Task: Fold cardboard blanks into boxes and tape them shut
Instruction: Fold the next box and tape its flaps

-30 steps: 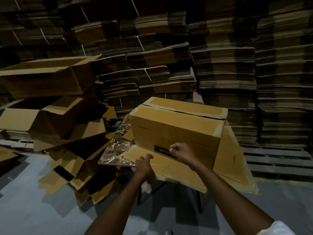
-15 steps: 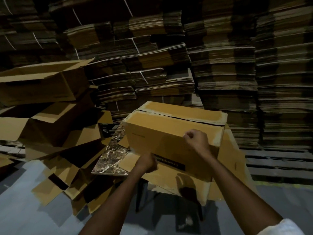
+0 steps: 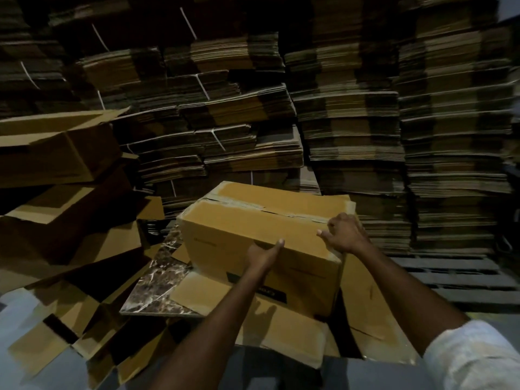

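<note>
Where a marble-patterned worktop [image 3: 157, 288] stands in a dim storeroom, a closed cardboard box [image 3: 225, 237] sits in the middle of the view. It rests on a flat cardboard blank [image 3: 281, 327] that spreads over the worktop and hangs past its near and right edges. The box's top flaps are folded down and meet along a seam that runs from left to right. A pale strip that looks like tape lies along the seam.

Two bare arms reach in from the near edge. The left hand [image 3: 260, 254] lies against the near face of the box just below its top edge, with the thumb pointing up. Its fingers are hidden behind the palm, so I cannot tell whether it grips or only presses. The right hand [image 3: 344, 235] is on the near right top corner, clamped there with its fingers curled over the right end and its thumb stretched left along the top. A white sleeve [image 3: 472, 358] shows at the near right.

To the left, open boxes [image 3: 56, 153] lie heaped with their flaps loose on a grey floor [image 3: 56, 372]. Behind everything, strapped stacks of flat blanks [image 3: 351, 136] rise past the top of the view. A wooden pallet [image 3: 450, 277] lies on the right
</note>
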### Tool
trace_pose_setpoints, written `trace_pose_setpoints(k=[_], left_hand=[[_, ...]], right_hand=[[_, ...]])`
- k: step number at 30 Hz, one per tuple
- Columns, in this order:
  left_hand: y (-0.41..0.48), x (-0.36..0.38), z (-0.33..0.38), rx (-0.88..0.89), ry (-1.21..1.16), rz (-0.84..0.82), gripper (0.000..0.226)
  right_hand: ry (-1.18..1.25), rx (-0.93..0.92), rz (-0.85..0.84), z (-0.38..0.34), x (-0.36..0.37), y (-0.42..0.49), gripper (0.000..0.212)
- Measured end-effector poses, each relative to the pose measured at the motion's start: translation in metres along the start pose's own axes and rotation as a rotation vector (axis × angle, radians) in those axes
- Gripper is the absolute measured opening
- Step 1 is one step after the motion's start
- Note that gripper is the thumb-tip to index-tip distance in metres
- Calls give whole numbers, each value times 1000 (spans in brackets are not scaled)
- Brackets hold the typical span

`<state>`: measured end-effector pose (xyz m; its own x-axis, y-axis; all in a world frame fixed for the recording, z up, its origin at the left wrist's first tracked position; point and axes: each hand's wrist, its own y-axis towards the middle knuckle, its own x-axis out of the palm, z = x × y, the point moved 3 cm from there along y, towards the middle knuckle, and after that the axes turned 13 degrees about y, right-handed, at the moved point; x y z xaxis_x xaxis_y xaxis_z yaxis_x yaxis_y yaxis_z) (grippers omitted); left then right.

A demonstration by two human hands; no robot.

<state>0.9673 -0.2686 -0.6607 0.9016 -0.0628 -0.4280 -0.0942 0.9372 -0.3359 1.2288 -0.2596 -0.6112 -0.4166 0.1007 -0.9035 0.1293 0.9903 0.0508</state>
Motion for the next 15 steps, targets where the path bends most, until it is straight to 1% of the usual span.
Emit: trace_pose_setpoints(k=[1, 4, 6, 9, 10, 11, 12, 14, 15], left_hand=[[11, 5, -4, -21, -19, 21, 129], [20, 14, -1, -59, -77, 84, 107], [14, 16, 6, -73, -50, 112, 99], [15, 16, 8, -95, 10, 138, 81], [14, 13, 9, -96, 24, 156, 81], [14, 10, 9, -91, 40, 168, 86], [14, 7, 9, -85, 67, 170, 89], [15, 0, 9, -59, 127, 155, 90], [16, -7, 8, -38, 147, 134, 88]], right_hand=[[-31, -5, -18, -1, -2, 2, 62], [-102, -9, -36, -4, -3, 8, 76], [-115, -2, -50, -8, -3, 9, 88], [-82, 55, -101, -8, 0, 12, 108], [-59, 70, -125, -8, 2, 15, 113], [-43, 87, -151, -9, 3, 15, 115], [-22, 98, -179, -12, 3, 14, 110], [22, 123, -208, -18, 3, 3, 89], [54, 138, -184, -24, 3, -5, 80]])
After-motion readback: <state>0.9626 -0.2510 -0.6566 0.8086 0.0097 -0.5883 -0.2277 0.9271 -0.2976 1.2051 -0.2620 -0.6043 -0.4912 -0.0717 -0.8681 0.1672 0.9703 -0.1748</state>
